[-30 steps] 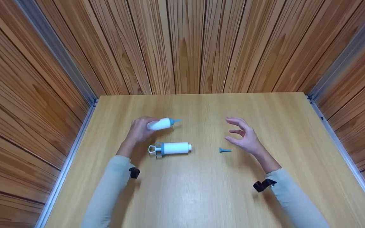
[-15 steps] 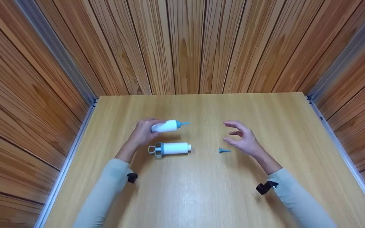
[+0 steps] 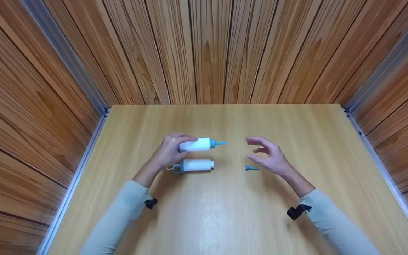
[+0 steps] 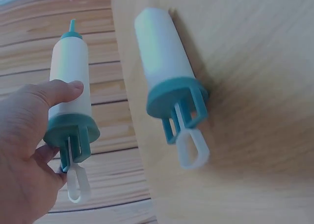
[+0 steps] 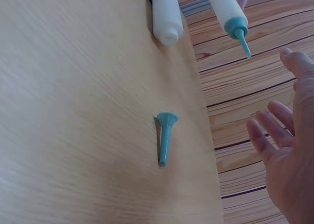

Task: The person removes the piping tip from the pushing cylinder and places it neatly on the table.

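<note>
My left hand (image 3: 174, 147) grips a white syringe-like dispenser (image 3: 198, 144) raised over the table, thumb across its barrel. It has a teal flange with a pale pull loop (image 4: 78, 185) at the back and a slim teal nozzle (image 5: 243, 43) on its front, pointing toward my right hand. A second such dispenser (image 3: 197, 165) lies on its side on the table, its white front end bare. My right hand (image 3: 273, 156) hovers with fingers spread and bent, holding nothing. Just below and left of it lies a loose teal nozzle (image 5: 166, 136) with a flared base.
The wooden table (image 3: 204, 219) is bounded by slatted wood walls (image 3: 207, 53) behind and at both sides. Metal rails (image 3: 73, 173) run along its side edges. A black wrist camera (image 3: 298, 211) sits at each cuff.
My left hand has carried the nozzled dispenser rightward and slightly nearer, now above the lying one. The right hand has shifted slightly left and closer. The lying dispenser and loose nozzle stay put.
</note>
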`<state>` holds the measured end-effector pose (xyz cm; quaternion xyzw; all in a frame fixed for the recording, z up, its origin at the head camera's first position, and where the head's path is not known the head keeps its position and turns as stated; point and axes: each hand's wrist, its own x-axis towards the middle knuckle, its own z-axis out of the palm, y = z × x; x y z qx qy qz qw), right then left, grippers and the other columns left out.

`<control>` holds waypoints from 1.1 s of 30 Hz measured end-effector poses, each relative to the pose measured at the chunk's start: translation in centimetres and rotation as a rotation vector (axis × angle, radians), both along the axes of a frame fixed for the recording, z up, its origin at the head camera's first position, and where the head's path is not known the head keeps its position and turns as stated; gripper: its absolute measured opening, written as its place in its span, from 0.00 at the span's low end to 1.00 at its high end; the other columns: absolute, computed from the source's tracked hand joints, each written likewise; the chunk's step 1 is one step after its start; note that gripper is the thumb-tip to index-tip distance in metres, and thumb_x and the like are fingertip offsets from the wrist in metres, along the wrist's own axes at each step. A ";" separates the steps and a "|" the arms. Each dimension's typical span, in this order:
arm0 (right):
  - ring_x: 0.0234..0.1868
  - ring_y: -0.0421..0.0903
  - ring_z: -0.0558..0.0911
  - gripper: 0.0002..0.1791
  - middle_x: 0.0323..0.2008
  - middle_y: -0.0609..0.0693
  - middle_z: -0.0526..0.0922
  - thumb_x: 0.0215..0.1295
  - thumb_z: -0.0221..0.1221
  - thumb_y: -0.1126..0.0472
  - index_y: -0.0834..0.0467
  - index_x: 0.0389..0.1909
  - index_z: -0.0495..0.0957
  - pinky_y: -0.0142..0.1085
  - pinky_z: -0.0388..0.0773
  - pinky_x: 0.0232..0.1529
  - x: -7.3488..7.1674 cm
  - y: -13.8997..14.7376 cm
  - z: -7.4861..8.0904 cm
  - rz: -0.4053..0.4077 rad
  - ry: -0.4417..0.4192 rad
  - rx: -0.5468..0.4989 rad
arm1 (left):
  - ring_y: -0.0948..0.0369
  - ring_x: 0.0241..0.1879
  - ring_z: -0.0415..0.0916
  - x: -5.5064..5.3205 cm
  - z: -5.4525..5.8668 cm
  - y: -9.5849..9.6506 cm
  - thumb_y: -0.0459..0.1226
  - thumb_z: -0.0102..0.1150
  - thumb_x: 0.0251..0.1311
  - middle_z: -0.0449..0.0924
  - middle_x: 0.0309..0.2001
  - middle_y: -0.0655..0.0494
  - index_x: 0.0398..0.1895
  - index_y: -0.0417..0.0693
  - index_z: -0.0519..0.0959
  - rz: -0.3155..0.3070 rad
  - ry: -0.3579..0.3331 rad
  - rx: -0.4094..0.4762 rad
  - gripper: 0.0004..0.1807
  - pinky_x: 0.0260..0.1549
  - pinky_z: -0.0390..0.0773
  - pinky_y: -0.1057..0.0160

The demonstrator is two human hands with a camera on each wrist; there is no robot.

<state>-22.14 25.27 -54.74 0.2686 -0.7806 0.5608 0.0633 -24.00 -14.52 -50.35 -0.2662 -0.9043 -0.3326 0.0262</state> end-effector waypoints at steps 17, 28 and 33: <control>0.68 0.36 0.87 0.32 0.66 0.73 0.85 0.68 0.72 0.76 0.67 0.73 0.79 0.29 0.87 0.63 0.8 -2.8 0.7 0.080 -0.014 -0.007 | 0.40 0.69 0.86 1.9 1.1 2.9 0.29 0.77 0.67 0.90 0.66 0.42 0.67 0.48 0.89 -0.113 0.057 0.025 0.24 0.69 0.78 0.30; 0.64 0.29 0.87 0.30 0.65 0.69 0.88 0.70 0.72 0.75 0.70 0.72 0.78 0.30 0.87 0.64 1.4 -3.8 1.4 0.097 -0.050 0.006 | 0.42 0.71 0.83 2.8 1.9 4.3 0.32 0.77 0.69 0.90 0.67 0.45 0.68 0.50 0.89 -0.139 0.023 0.027 0.24 0.71 0.77 0.34; 0.60 0.31 0.89 0.26 0.62 0.66 0.90 0.71 0.71 0.74 0.66 0.68 0.82 0.29 0.86 0.66 1.8 -4.0 1.6 0.076 -0.062 0.000 | 0.43 0.70 0.84 3.0 2.1 4.8 0.34 0.77 0.70 0.90 0.67 0.45 0.68 0.50 0.88 -0.166 0.049 0.023 0.24 0.70 0.76 0.34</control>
